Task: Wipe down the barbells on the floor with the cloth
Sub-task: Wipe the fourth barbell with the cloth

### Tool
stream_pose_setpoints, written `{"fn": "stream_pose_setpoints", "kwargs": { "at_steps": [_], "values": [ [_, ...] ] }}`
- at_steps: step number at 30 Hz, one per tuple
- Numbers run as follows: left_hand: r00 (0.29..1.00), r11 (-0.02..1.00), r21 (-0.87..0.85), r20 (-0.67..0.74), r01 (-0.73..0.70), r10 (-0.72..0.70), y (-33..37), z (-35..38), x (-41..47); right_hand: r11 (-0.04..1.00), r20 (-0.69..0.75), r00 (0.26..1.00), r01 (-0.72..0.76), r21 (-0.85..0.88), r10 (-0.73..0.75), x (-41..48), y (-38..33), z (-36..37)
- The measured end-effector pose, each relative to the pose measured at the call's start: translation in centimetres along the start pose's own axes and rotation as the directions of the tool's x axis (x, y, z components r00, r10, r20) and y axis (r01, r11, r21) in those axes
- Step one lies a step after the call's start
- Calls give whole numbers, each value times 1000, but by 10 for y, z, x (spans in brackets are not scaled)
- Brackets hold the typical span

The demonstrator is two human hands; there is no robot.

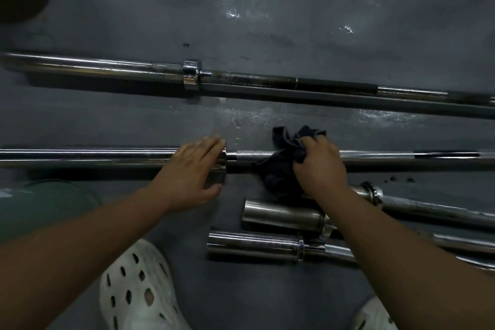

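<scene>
Nearest: your white perforated clog, then short chrome barbell ends crowding under your right forearm. Left hand spread flat, steadying the long chrome barbell at its collar. Right hand grips the dark crumpled cloth on its knurled shaft. Probably mid-wipe; next, stroke rightward. The far tarnished barbell looks unwiped.

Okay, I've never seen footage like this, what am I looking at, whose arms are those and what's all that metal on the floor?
There is no machine: one camera worn on a person's head looks down at their arms. The left hand rests, fingers straight, on the collar of the middle chrome steel barbell on the dark grey floor. The right hand grips a dark crumpled cloth against that bar's shaft. A second chrome barbell lies farther away, more chrome bar ends lie nearer, and a white perforated shoe shows below.
</scene>
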State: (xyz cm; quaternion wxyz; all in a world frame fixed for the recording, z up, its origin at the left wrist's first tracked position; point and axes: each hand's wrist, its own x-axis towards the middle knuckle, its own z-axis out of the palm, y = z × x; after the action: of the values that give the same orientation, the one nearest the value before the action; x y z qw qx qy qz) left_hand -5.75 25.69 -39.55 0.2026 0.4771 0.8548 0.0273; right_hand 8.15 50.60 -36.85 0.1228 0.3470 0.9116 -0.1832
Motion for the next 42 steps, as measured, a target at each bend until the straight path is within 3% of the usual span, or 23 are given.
{"fn": "stream_pose_setpoints", "kwargs": {
  "at_steps": [5, 8, 10, 13, 16, 22, 31, 35, 39, 42],
  "values": [
    [997, 999, -28, 73, 42, -40, 27, -15, -23, 987, 365, 927, 31, 160, -89, -20, -2, -36],
    [984, 996, -55, 165, 76, -66, 42, -46, -30, 979, 403, 904, 69, 191, -142, -40, 1, -55],
    [992, 996, -30, 94, 84, -80, 59, -75, -38, 967, 291, 935, 143, 212, -202, -59, 6, -67],
    [992, 994, 55, -94, 90, -85, 99, -121, -60, 928, -41, 938, 345, 140, -343, -88, 16, -90],
    [954, 981, 112, -270, 161, -126, 154, -170, -86, 898, -301, 862, 438, 40, -408, -122, 22, -126],
    [826, 966, 32, -527, 256, -201, 278, -235, -136, 843, -615, 653, 536, -38, -442, -206, 57, -212],
    [701, 968, -33, -683, 251, -205, 480, -264, -215, 787, -829, 390, 610, -94, -401, -354, 160, -318],
    [679, 974, -45, -709, 224, -189, 568, -256, -251, 804, -843, 366, 582, -122, -393, -427, 228, -344],
    [650, 989, -30, -751, 146, -119, 643, -251, -280, 858, -844, 387, 489, -153, -371, -494, 287, -368],
    [667, 997, -11, -743, 78, -60, 682, -249, -289, 888, -840, 407, 426, -173, -359, -526, 324, -385]
  ]
}}
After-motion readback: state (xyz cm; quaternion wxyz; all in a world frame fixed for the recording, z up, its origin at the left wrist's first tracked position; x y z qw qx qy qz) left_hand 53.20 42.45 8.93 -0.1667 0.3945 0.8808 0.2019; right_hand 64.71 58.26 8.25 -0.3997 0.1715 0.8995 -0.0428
